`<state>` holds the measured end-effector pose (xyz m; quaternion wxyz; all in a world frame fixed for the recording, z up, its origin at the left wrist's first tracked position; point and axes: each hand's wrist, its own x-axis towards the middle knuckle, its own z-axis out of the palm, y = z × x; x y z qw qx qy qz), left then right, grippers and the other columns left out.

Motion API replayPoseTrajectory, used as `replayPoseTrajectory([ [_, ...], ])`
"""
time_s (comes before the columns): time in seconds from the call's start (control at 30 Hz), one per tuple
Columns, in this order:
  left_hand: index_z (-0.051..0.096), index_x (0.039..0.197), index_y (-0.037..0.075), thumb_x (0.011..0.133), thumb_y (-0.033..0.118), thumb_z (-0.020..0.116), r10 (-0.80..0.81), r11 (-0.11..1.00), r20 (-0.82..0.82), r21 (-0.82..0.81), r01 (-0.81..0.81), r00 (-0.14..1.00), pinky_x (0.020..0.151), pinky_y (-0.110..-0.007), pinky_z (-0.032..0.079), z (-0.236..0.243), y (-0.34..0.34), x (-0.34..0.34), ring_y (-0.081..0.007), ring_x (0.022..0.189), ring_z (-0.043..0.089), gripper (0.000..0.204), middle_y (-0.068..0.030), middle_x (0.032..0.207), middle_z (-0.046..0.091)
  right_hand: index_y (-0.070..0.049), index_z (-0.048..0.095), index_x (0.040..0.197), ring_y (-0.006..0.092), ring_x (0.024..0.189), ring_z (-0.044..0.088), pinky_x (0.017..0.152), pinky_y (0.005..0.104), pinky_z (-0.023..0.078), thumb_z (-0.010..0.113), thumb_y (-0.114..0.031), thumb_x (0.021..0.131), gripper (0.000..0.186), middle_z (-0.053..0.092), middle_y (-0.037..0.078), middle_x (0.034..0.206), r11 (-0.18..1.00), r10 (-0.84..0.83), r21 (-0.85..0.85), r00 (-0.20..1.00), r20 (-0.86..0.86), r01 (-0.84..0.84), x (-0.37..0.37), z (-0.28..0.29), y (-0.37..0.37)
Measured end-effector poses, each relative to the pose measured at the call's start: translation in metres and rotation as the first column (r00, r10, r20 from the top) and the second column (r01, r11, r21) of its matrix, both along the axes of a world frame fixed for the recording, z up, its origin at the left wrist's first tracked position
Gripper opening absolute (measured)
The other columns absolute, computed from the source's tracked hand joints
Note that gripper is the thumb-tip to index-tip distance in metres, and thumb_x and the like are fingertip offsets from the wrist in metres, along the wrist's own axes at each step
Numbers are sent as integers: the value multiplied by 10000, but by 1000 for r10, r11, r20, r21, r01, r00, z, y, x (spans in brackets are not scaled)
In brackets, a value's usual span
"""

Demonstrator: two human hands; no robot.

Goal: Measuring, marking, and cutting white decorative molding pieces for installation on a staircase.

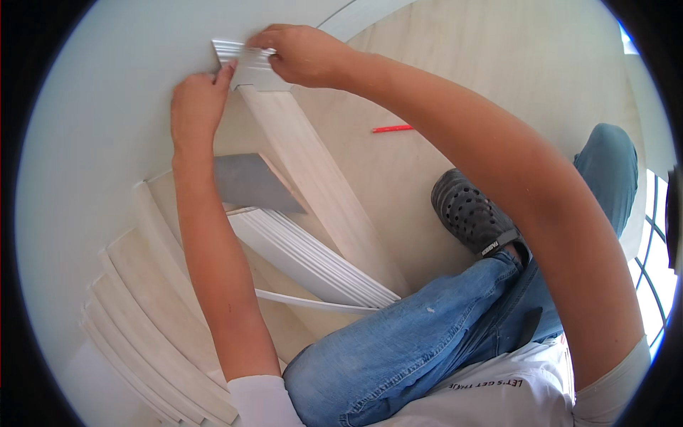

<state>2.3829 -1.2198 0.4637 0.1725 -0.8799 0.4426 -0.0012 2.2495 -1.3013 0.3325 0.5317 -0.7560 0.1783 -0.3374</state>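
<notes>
High in the head view, a short piece of white ridged moulding [257, 77] lies against the wall, at the end of a pale wooden step edge. My left hand [196, 110] is closed at its left side, thumb and fingertips on the piece. From the right, my right hand [302, 55] grips its upper right part with bent fingers. The fingertips are slightly blurred, and the right hand hides part of the piece.
Pale stair treads [153, 299] curve down at the left beside the white wall [107, 142]. A grey sheet [256, 181], a long ridged white moulding [320, 260] and a thin white strip [313, 304] lie there. A red pencil [393, 129] rests on the floor near my grey clog [469, 210].
</notes>
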Motion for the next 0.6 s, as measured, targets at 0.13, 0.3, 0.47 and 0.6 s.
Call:
replayPoseTrajectory([
  [0.13, 695, 691, 7, 944, 706, 495, -23, 998, 58, -50, 26, 998, 660, -388, 506, 8, -12, -9, -254, 618, 640, 770, -107, 634, 650, -44, 673, 1243, 322, 1111, 646, 967, 403, 518, 499, 34, 870, 420, 657, 133, 1263, 1000, -17, 25, 997, 71, 15, 10, -3, -3],
  [0.3, 681, 656, -1, 980, 711, 409, -41, 997, 123, -67, 49, 992, 653, -425, 513, -3, -17, 3, -284, 618, 646, 829, -113, 589, 632, -52, 674, 1255, 311, 1142, 646, 979, 392, 513, 496, 31, 878, 425, 667, 122, 1264, 999, 21, 41, 995, 97, -25, 7, -14, -1],
  [0.47, 703, 689, -16, 1042, 608, 355, -132, 989, 217, -30, 142, 967, 678, -474, 527, -12, -11, 1, -380, 673, 656, 796, -189, 665, 666, -35, 683, 1235, 305, 1111, 664, 967, 373, 510, 498, -11, 904, 380, 713, 136, 1183, 936, 121, 323, 989, 82, -141, 1, -26, 5],
  [0.6, 694, 668, -16, 1047, 552, 398, -126, 990, 211, -31, 135, 969, 663, -481, 520, -14, -15, -9, -396, 677, 648, 744, -222, 705, 674, -42, 684, 1252, 356, 1077, 665, 922, 435, 525, 541, -80, 838, 439, 710, 189, 1167, 916, 140, 402, 930, -340, 9, 7, -84, 34],
])
